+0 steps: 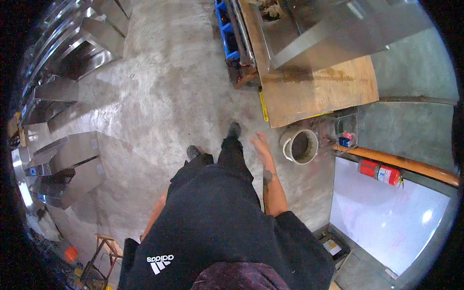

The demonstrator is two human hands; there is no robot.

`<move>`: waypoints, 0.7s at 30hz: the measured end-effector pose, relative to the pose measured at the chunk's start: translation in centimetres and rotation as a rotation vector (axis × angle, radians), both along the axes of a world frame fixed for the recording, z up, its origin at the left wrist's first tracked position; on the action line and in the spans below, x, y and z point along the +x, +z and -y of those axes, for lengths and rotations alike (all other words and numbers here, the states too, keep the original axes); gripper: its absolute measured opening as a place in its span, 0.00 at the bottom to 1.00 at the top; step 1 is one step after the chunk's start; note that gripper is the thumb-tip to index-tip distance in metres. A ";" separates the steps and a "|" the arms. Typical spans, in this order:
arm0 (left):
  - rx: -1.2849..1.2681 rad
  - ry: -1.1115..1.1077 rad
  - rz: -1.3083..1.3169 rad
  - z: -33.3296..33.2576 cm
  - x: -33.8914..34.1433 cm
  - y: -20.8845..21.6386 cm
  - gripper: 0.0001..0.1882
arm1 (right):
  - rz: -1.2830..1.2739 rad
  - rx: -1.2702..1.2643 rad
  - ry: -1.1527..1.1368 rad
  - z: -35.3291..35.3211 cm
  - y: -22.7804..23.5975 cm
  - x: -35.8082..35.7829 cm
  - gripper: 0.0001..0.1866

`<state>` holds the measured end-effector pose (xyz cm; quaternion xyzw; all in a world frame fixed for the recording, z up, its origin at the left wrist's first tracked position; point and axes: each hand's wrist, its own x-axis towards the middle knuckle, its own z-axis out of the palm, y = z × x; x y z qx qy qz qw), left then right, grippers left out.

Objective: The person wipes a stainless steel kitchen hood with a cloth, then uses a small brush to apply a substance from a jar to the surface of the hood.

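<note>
My right hand (pixel 261 147) hangs at my side above the floor, its fingers loosely apart and nothing in them. Just to its right stands a pale round bucket (pixel 286 149) with a handle, its inside dark; the hand does not touch it. Of my left arm only a piece of the forearm (pixel 155 215) shows beside my dark shirt. My left hand is hidden behind my body.
A wooden board (pixel 319 92) lies ahead to the right, with a large sheet-metal piece (pixel 348 41) on it. Shiny metal housings (pixel 65 166) line the left side. A red fire extinguisher (pixel 379 172) and a whiteboard (pixel 382 208) are at the right. A small stool (pixel 107 246) stands at lower left.
</note>
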<state>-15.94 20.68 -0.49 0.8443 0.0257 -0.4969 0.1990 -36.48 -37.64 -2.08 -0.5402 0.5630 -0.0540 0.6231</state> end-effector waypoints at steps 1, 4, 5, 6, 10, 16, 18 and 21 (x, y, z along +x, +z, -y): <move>0.000 0.022 -0.013 -0.1 0.0 1.3 0.24 | 0.069 0.021 0.080 0.8 4.2 5.5 0.46; -0.038 0.112 -0.043 0.8 -0.8 1.6 0.24 | 0.017 -0.352 0.260 7.7 5.8 18.3 0.42; -0.031 0.103 -0.035 1.8 1.1 3.0 0.25 | 0.056 -0.467 0.173 10.3 6.1 21.6 0.41; -0.045 0.126 -0.034 3.0 1.8 2.9 0.25 | 0.097 -0.600 0.111 13.6 6.4 25.2 0.39; -0.058 0.218 0.028 9.4 5.0 4.9 0.26 | 0.376 -0.442 -0.234 25.4 15.6 37.2 0.37; -0.029 0.272 0.068 18.3 10.8 10.1 0.26 | 0.095 -0.763 -0.512 43.6 14.4 41.9 0.43; -0.022 0.319 0.056 19.4 10.0 10.2 0.25 | 0.136 -0.716 -0.478 45.5 15.6 44.3 0.44; -0.002 0.314 0.003 20.6 11.3 10.4 0.24 | -0.160 -0.753 -0.251 49.6 13.7 43.3 0.43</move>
